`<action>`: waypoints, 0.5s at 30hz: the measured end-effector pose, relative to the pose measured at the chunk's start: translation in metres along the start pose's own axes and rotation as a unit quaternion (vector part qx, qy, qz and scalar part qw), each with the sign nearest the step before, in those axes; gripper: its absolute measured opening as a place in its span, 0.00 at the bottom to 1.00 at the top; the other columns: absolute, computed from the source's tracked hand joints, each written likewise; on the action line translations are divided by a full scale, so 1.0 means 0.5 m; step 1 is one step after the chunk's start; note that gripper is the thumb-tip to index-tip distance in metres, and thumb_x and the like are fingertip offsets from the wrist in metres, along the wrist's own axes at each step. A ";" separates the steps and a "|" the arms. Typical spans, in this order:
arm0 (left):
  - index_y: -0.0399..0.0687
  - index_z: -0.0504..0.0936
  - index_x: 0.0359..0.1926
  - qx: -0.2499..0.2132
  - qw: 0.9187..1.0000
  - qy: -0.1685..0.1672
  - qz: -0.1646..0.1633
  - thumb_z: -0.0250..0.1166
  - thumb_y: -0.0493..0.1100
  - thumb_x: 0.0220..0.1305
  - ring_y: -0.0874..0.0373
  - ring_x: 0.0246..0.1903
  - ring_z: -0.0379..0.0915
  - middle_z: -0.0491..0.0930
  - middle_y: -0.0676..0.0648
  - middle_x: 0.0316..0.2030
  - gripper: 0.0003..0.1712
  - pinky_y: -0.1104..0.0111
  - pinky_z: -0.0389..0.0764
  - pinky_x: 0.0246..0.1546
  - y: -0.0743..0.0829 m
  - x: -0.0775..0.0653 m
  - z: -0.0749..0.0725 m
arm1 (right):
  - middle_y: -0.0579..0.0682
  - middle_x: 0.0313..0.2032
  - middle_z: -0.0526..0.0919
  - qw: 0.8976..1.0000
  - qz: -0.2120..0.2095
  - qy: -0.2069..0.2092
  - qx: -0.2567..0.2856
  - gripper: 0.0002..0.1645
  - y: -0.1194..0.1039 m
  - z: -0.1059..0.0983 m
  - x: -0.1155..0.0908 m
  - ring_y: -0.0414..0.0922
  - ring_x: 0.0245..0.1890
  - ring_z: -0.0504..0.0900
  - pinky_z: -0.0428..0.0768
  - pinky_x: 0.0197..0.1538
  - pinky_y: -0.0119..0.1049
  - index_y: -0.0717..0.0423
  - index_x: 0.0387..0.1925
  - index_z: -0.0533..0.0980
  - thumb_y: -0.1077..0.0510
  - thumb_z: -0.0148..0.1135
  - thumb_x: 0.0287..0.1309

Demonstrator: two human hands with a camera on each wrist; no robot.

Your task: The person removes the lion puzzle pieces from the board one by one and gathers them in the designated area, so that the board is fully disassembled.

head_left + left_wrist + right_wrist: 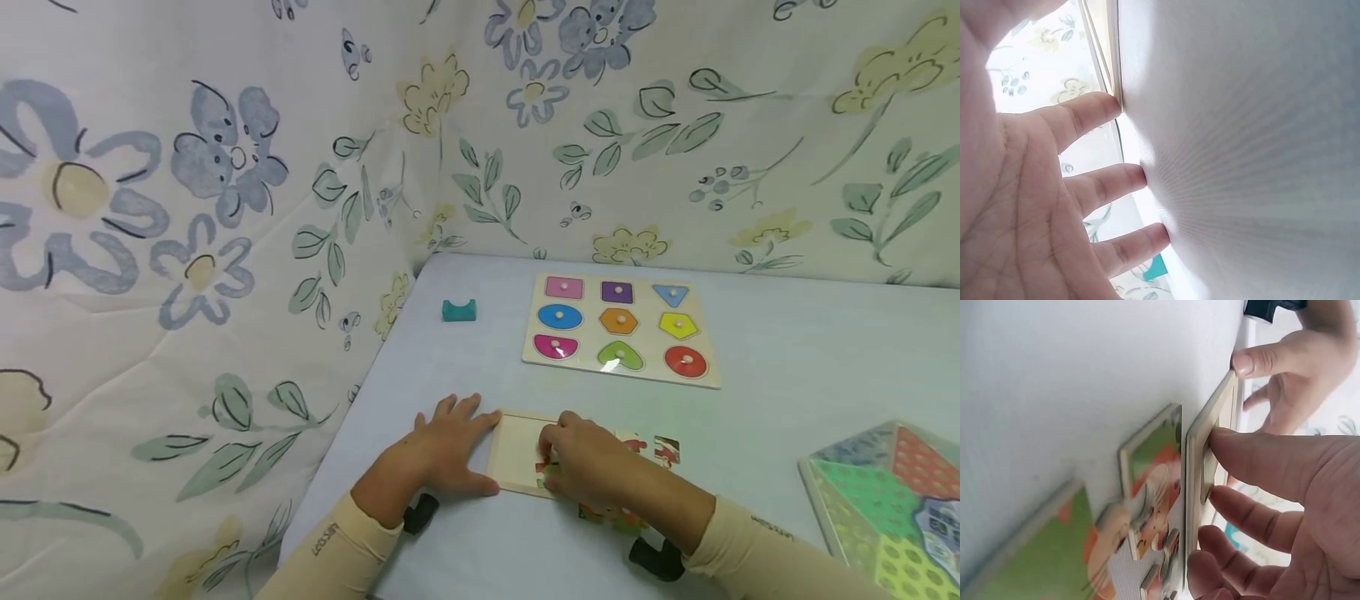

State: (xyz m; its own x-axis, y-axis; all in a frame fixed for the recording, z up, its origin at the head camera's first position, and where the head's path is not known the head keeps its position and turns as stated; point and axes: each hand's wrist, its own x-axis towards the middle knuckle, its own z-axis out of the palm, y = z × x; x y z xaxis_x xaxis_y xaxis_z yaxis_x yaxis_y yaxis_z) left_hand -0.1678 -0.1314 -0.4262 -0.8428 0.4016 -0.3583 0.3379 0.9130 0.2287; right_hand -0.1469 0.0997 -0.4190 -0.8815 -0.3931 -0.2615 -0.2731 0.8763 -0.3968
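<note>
A shallow wooden puzzle tray [516,450] lies flat near the table's front. My left hand [441,457] spreads its straight fingers at the tray's left side, with thumb and index fingertip at its corners. In the left wrist view, the fingertips [1134,175] rest on the table. Over the tray's right part, my right hand [588,462] pinches a puzzle piece [1209,469] between thumb and index finger, low inside the rim. Most of that piece is hidden by the fingers. Loose picture pieces in green and orange [1154,475] lie beside the tray, partly under the right hand and forearm.
Behind the tray lies a peg board [585,302] with coloured shapes. A small teal block [459,311] with a curved notch stands at the back left. On the right is a wrapped board of coloured sections [862,492]. Floral cloth [525,192] hangs behind and left.
</note>
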 end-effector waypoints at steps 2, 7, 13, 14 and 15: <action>0.69 0.60 0.79 0.004 1.000 0.001 0.000 0.74 0.72 0.50 0.37 0.78 0.43 0.52 0.47 0.80 0.57 0.27 0.56 0.67 0.001 -0.001 -0.002 | 0.45 0.37 0.75 1.000 -0.001 0.000 0.002 0.18 -0.002 0.001 0.000 0.44 0.37 0.73 0.84 0.46 0.42 0.43 0.37 0.80 0.51 0.82 0.47; 0.69 0.61 0.78 0.007 1.000 0.001 0.000 0.74 0.72 0.50 0.37 0.78 0.44 0.53 0.47 0.80 0.57 0.27 0.56 0.67 0.003 -0.003 -0.005 | 0.42 0.35 0.75 1.000 0.000 0.011 0.006 0.19 -0.006 0.004 -0.004 0.43 0.37 0.73 0.81 0.44 0.39 0.43 0.37 0.78 0.50 0.82 0.48; 0.69 0.61 0.78 0.007 1.000 0.000 -0.001 0.74 0.72 0.50 0.36 0.78 0.44 0.53 0.47 0.80 0.57 0.27 0.56 0.67 0.000 -0.002 -0.001 | 0.40 0.31 0.77 0.997 0.011 0.013 0.079 0.16 -0.005 -0.001 -0.010 0.42 0.36 0.74 0.80 0.41 0.39 0.42 0.35 0.78 0.55 0.79 0.52; 0.69 0.61 0.78 0.007 1.000 -0.001 -0.002 0.74 0.72 0.50 0.36 0.78 0.44 0.53 0.47 0.80 0.57 0.27 0.56 0.67 0.000 -0.003 -0.001 | 0.40 0.30 0.78 0.996 0.009 0.013 0.090 0.15 -0.003 -0.003 -0.013 0.42 0.35 0.74 0.79 0.40 0.38 0.42 0.34 0.77 0.56 0.79 0.53; 0.69 0.61 0.78 0.006 1.000 -0.002 -0.003 0.74 0.72 0.50 0.36 0.78 0.44 0.53 0.47 0.80 0.57 0.27 0.56 0.67 0.000 -0.003 0.000 | 0.40 0.29 0.78 0.995 0.005 0.014 0.099 0.15 -0.002 -0.005 -0.016 0.42 0.35 0.75 0.79 0.39 0.37 0.42 0.34 0.77 0.57 0.78 0.54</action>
State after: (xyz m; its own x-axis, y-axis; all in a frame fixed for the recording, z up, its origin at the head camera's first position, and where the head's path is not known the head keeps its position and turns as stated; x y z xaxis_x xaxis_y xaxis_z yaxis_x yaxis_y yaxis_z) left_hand -0.1668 -0.1322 -0.4256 -0.8435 0.3965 -0.3624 0.3381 0.9161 0.2155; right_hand -0.1406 0.1029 -0.4143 -0.8948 -0.3741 -0.2437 -0.1850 0.8075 -0.5601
